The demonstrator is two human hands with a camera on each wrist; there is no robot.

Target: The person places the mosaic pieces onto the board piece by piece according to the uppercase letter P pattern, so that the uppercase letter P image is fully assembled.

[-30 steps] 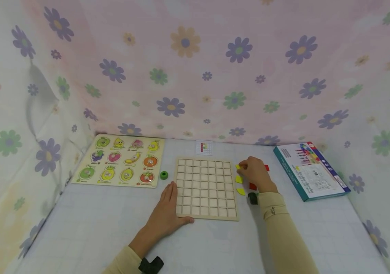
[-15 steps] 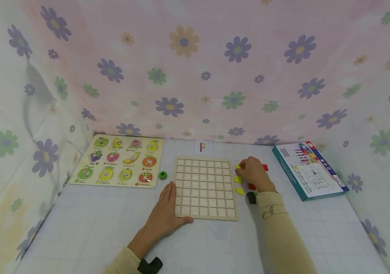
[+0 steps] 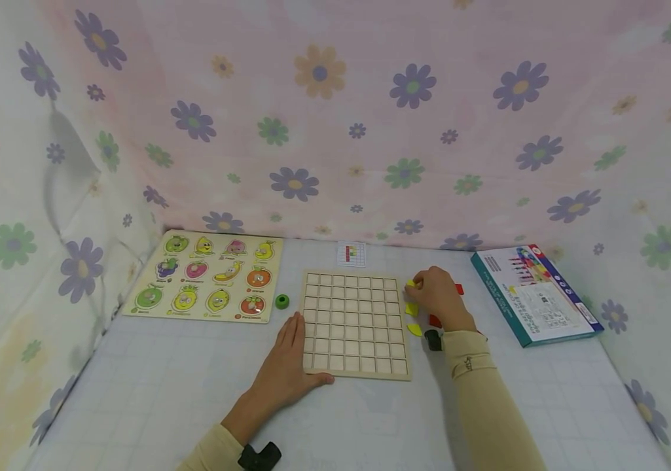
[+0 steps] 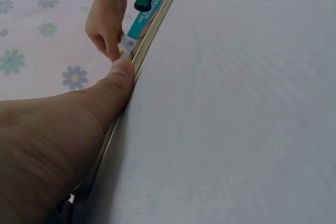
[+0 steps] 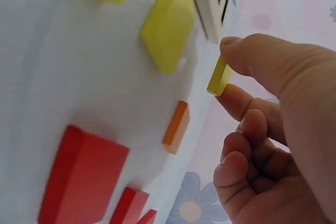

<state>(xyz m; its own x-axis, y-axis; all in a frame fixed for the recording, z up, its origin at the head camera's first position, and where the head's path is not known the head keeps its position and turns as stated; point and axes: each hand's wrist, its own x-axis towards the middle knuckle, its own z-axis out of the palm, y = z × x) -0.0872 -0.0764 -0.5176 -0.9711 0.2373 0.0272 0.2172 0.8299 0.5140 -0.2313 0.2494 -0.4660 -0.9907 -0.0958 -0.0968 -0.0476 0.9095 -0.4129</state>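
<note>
In the right wrist view my right hand (image 3: 442,299) pinches a flat yellow piece (image 5: 217,80) between thumb and index finger, the other fingers curled in. That piece is just off the right edge of a wooden grid board (image 3: 364,375), whose squares are all bare. More yellow pieces (image 3: 411,309) lie beside the board, under and near this hand. My left hand (image 3: 279,367) rests against the board's lower left corner, fingers straight along the left side and thumb along the near edge. Red pieces (image 5: 86,177) and an orange one (image 5: 177,128) lie near the right hand.
A fruit puzzle board (image 3: 211,307) lies at the left, with a small green ring-like piece (image 3: 279,303) beside it. Behind the grid board is a small printed card (image 3: 359,261). A flat teal-edged box (image 3: 538,294) sits at the right. Flowered cloth hangs around the table.
My right hand has risen very slightly, with the pinched yellow piece now showing at its fingertips. The left hand and the board stay in place.
</note>
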